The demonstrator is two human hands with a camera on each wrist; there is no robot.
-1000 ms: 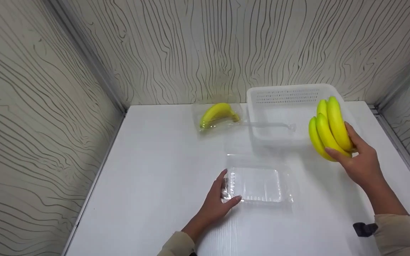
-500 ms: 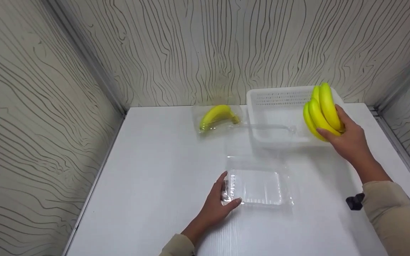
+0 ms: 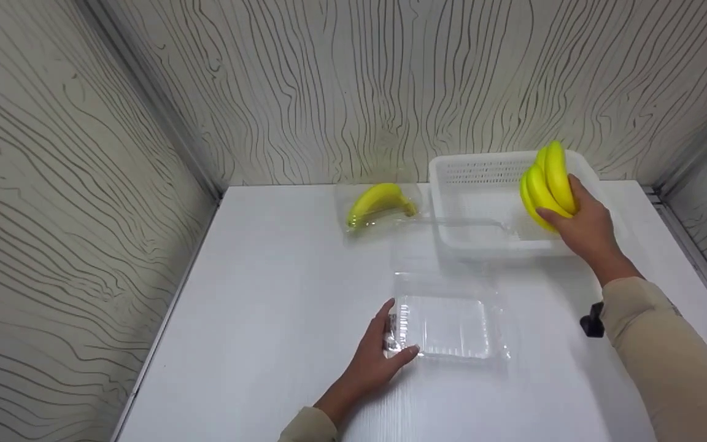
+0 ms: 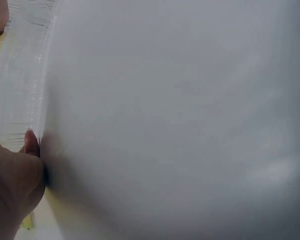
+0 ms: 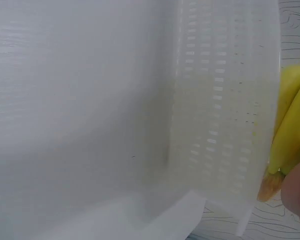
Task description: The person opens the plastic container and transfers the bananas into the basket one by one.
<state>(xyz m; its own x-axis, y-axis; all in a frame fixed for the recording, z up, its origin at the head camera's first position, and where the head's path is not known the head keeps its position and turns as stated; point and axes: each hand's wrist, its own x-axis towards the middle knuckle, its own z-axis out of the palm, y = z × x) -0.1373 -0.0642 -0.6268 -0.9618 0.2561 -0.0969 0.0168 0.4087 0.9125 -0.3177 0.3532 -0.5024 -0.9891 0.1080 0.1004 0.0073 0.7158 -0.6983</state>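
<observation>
1. From the head camera you had two hands in view, two lots of bananas, one white basket [image 3: 452, 184] and one clear plastic clamshell box [image 3: 448, 319], all on a white table [image 3: 267, 294]. Your right hand [image 3: 583, 227] was curled round a bunch of bananas [image 3: 547, 184], of which three or four showed, held over the basket's right side, above its rim. Your left hand [image 3: 378, 356] lay relaxed on the table, thumb and fingers touching the clamshell box's left edge; it did not clearly grasp it. A second, smaller banana bunch [image 3: 378, 199] lay in a clear wrapper just left of the basket, near the back wall.

2. From the left wrist camera you showed one fingertip [image 4: 31, 142] pressed against the clamshell box [image 4: 25, 80]; the rest was bare table.

3. From the right wrist camera you showed the one basket [image 5: 225, 110] with its slotted wall close up, and the bananas [image 5: 290, 125] at the right edge beside part of your hand; the grip itself was not visible there.
</observation>
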